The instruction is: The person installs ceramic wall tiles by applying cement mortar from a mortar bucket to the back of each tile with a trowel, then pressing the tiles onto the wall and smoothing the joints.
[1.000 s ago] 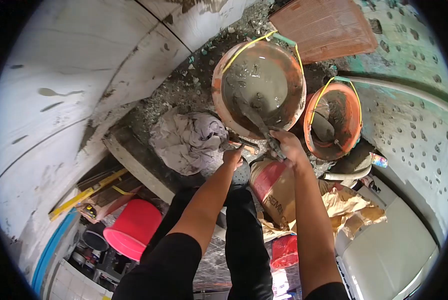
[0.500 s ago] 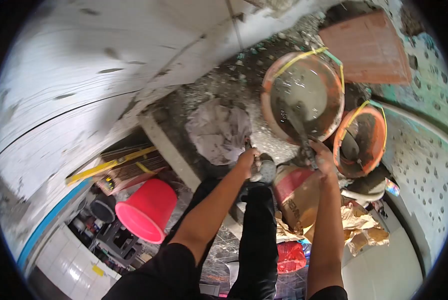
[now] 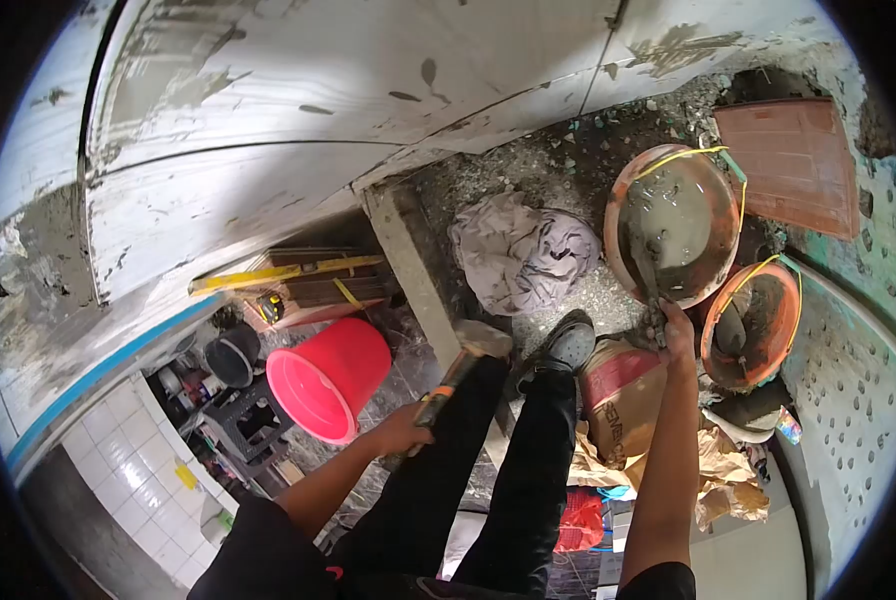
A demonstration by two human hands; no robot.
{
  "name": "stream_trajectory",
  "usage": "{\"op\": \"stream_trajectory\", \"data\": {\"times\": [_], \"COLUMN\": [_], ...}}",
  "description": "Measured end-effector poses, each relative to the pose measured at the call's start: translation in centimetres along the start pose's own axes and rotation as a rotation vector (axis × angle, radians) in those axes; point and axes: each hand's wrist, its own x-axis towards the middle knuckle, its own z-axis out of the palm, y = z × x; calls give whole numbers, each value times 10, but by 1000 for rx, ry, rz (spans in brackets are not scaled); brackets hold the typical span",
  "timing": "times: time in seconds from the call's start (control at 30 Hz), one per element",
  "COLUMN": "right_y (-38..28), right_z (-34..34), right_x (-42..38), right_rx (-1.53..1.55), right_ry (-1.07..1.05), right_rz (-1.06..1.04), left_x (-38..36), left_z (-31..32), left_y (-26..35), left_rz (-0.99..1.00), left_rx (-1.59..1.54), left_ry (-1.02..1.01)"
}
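My left hand is closed around the handle of a hammer, whose dirty grey head is up beside my knee. My right hand grips the handle of a mortar-coated trowel. The trowel's blade reaches down into an orange bucket that holds murky grey water. Just right of that hand stands a smaller orange bucket with a grey scoop-like tool inside. A crumpled pale cloth lies left of the water bucket, and below it is my shoe.
A paper cement sack lies below my right hand, beside torn brown paper. A pink bucket stands on the lower floor, past a concrete ledge. A yellow level rests near the white wall. A brown panel leans at upper right.
My left hand has moved down and left, away from the cloth, and the hammer now shows clearly. My right hand stays by the water bucket with the trowel. The whole view has shifted.
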Motion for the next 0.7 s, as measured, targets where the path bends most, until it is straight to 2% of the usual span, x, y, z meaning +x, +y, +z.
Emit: {"op": "stream_trajectory", "data": {"times": [0.1, 0.17, 0.2, 0.23, 0.27, 0.33, 0.43, 0.57, 0.7], "right_y": [4, 51, 54, 58, 31, 0, -3, -17, -38], "right_z": [-4, -53, -56, -57, -33, -15, -22, -24, -32], "right_x": [1, 62, 66, 69, 39, 11, 10, 4, 10], "right_rx": [-48, -197, -204, -211, -150, -110, -207, -787, -1161], "right_ry": [10, -56, -50, -44, 2, 47, -22, 99, 175], "right_rz": [-37, -242, -238, -233, -123, 31, -119, -427, -471], "left_x": [-12, -8, -4, 11, 34, 58, 110, 186, 219], "left_z": [-5, -23, -35, -53, -76, -117, -165, -213, -215], "left_y": [-46, -66, -78, -103, -135, -154, -152, -166, -152], "left_rz": [128, -36, -120, -116, -112, -149, -282, -317, -274], "left_rx": [81, -160, -278, -386, -490, -668, -830, -1070, -1161], "left_ry": [449, 536, 575, 554, 530, 462, 313, 42, -13]}}
